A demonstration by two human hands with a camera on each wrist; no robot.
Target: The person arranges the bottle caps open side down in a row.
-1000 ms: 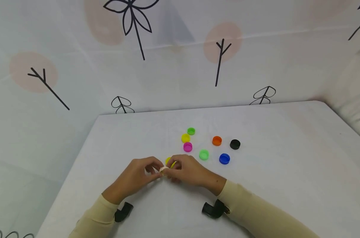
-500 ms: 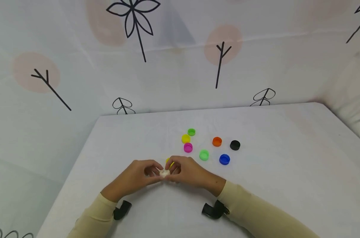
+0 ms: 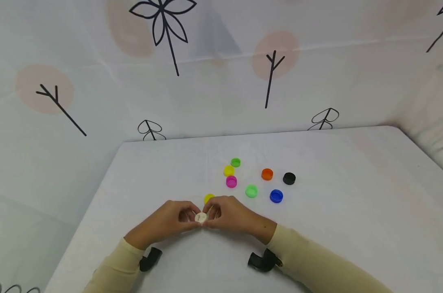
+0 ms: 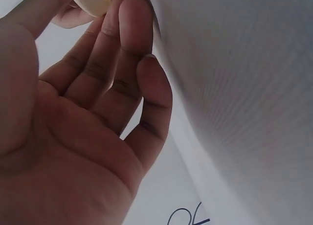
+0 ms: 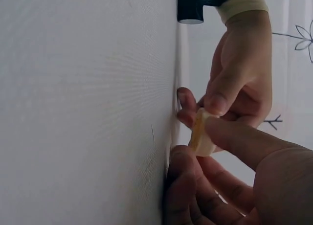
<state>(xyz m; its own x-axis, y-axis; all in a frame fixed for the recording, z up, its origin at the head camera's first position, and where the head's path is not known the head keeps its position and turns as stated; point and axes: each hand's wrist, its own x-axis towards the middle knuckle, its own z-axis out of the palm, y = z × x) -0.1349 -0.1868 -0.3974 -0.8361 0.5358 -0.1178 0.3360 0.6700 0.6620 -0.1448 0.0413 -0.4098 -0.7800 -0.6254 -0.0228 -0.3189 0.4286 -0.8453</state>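
A small cream bottle cap (image 3: 201, 217) is pinched between both hands, low over the near middle of the table. My left hand (image 3: 169, 218) grips its left side with thumb and finger; my right hand (image 3: 230, 215) does the same on the right. Seen from above, the cap's round face is turned up. The right wrist view has the cap (image 5: 204, 132) side-on, with a yellowish face towards the table. At the top of the left wrist view, only part of the cap (image 4: 93, 1) shows. Just beyond the right fingers lies a yellow cap (image 3: 209, 198), partly hidden.
Behind the hands lie a green cap (image 3: 235, 162), another yellow cap (image 3: 228, 171), a pink cap (image 3: 231, 181) and a light green cap (image 3: 251, 191). Further right are orange (image 3: 267, 174), black (image 3: 289, 178) and blue (image 3: 276, 196) caps. The white table (image 3: 353, 203) meets a patterned cloth behind.
The cream cap has turned in the fingers so its round face shows to the head camera. Both hands have shifted slightly nearer the body, uncovering more of the near yellow cap.
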